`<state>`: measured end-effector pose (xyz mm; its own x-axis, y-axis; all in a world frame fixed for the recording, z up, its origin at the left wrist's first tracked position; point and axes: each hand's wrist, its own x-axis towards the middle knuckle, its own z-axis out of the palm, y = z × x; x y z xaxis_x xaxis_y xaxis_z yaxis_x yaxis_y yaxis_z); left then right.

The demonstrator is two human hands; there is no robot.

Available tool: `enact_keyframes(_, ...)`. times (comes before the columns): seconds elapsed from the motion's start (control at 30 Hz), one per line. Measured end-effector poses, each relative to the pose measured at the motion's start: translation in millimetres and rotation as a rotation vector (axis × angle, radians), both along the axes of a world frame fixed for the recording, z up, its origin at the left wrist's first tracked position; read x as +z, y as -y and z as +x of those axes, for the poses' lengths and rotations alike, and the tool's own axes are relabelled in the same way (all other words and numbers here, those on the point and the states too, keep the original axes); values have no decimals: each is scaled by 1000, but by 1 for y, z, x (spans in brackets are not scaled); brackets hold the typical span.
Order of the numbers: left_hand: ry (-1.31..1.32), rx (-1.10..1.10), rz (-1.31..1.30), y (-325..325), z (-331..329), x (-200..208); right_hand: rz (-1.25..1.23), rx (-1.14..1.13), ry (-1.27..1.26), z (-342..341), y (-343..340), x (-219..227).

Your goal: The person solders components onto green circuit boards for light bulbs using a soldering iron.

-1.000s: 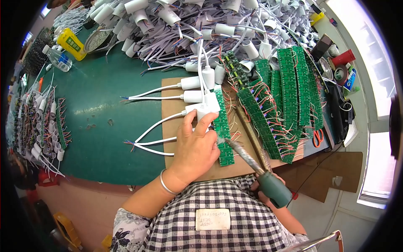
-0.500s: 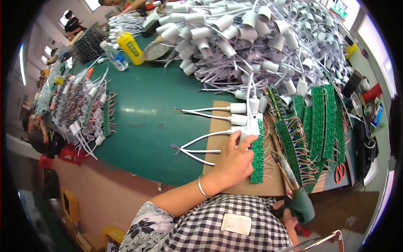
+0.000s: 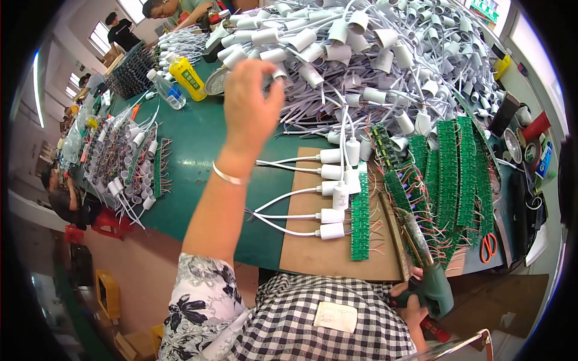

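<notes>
**Left hand up at socket pile, soldering gun in right**

Left hand (image 3: pixel 253 108) raised over the green tabletop (image 3: pixel 198 186), at the near-left edge of the heap of white corded sockets (image 3: pixel 385 60). Fingers bent, thumb toward index; can't tell if they're gripping anything.

Right hand (image 3: pixel 412 307) low by the checked apron (image 3: pixel 289 301), fingers closed round the green-bodied soldering gun (image 3: pixel 438 292). Barrel points up and away, alongside the brown bar (image 3: pixel 393 237); can't tell if they touch.

Work is on the brown board (image 3: pixel 307 259): a column of white sockets (image 3: pixel 332 231), cables running left, just beside a green PCB strip (image 3: pixel 360 228) on their right. Another white socket (image 3: pixel 341 197) sits across the column, near the strip's upper part. Wired green PCB panels (image 3: pixel 447 180) right of the bar; orange-handled scissors (image 3: pixel 488 247) beyond.
</notes>
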<state>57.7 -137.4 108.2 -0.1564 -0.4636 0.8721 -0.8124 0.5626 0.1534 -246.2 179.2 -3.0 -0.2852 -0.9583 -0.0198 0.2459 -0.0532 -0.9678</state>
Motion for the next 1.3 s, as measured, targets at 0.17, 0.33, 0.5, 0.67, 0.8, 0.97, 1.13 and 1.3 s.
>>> enact_keyframes(0.17, 44, 13, -196, 66, 16, 44, 27, 3, 16, 0, 0, -1)
enact_keyframes(0.33, 369, 204, 127, 79, -10, 69, -17, 64, 30, -7, -2, -5)
enact_keyframes(0.5, 551, 386, 4, 75, 15, 82, -9, 32, 25, 0, -4, 0)
enact_keyframes(0.67, 313, 84, -238, -6, 45, 40, -17, 54, 12, -5, 2, -3)
enact_keyframes(0.8, 492, -203, 94, -71, 93, -38, -9, 57, 15, -4, 2, 2)
enact_keyframes(0.97, 721, -313, 363, -107, 123, -77, -15, 67, -14, -4, 7, -2)
enact_keyframes(1.13, 138, 38, 718, -104, 104, -74, -3, -20, -39, 3, 7, 0)
enact_keyframes(1.3, 173, 275, 1013, -95, 99, -95, -10, 5, -10, 0, 7, 3)
